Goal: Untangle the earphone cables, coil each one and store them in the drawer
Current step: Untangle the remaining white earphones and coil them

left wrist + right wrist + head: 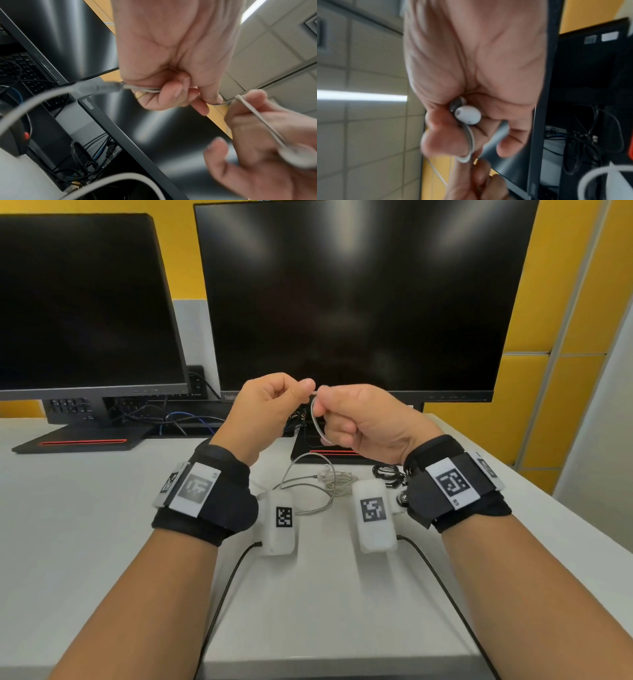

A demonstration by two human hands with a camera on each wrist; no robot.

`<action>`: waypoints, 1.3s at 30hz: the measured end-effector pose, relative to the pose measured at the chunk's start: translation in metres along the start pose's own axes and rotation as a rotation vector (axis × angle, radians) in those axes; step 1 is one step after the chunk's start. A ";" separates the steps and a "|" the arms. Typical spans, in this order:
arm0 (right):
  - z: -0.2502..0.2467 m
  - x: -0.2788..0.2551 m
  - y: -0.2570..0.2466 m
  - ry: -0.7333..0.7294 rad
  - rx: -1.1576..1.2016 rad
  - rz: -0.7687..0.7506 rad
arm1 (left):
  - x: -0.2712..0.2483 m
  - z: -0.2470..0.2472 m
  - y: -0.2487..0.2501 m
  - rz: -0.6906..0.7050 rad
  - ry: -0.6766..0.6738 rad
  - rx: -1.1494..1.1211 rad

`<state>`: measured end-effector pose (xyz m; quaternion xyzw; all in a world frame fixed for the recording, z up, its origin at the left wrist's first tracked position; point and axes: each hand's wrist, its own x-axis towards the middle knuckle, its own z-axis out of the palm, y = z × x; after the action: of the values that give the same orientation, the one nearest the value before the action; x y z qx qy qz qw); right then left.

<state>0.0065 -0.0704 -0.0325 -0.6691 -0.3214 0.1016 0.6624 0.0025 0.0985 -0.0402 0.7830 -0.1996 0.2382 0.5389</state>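
Both hands are raised above the desk in front of the middle monitor, close together. My left hand [274,402] pinches a thin white earphone cable [317,419] between thumb and fingers; in the left wrist view the cable [144,89] runs through its curled fingers. My right hand [346,412] holds loops of the same cable, and the right wrist view shows a white earbud [467,115] tucked in its palm with cable [470,143] wrapped round a finger. More white cable [318,484] lies loosely coiled on the desk below the hands. A black earphone bundle [387,474] lies to its right.
Two dark monitors [359,302] [82,309] stand at the back of the white desk [102,508], with their stands and a tangle of black and blue computer cables [161,416] behind. A yellow wall [565,302] is behind. No drawer is in view.
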 end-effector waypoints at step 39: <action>-0.007 0.007 0.000 0.257 0.344 -0.074 | -0.006 0.007 0.002 -0.168 -0.255 0.145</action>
<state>0.0158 -0.0720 -0.0300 -0.5412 -0.2366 0.0443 0.8057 -0.0022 0.0913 -0.0443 0.8575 -0.1826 0.1047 0.4694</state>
